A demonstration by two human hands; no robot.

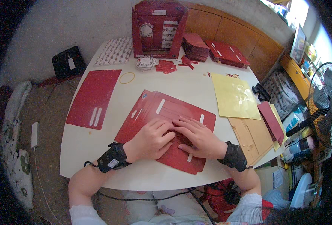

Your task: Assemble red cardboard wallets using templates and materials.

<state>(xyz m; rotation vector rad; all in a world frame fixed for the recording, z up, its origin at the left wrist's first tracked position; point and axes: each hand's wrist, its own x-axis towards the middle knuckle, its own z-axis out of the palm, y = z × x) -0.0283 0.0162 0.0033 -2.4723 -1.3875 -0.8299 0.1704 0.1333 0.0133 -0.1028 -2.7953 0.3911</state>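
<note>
A flat red cardboard blank with white slots lies tilted on the white table, with layers showing at its left side. My left hand rests on its middle, fingers curled and pressed together; what they pinch, if anything, is hidden. Beside it my right hand lies on the blank's right part, fingers stretched out and apart. The two hands' fingertips nearly meet over the middle. Both wrists wear black straps. A second red sheet with two white slots lies to the left.
At the back stands a red display box, with stacks of red card pieces and red sheets beside it. White round labels, a rubber band, yellow sheets and a wooden board lie around. A fan stands right.
</note>
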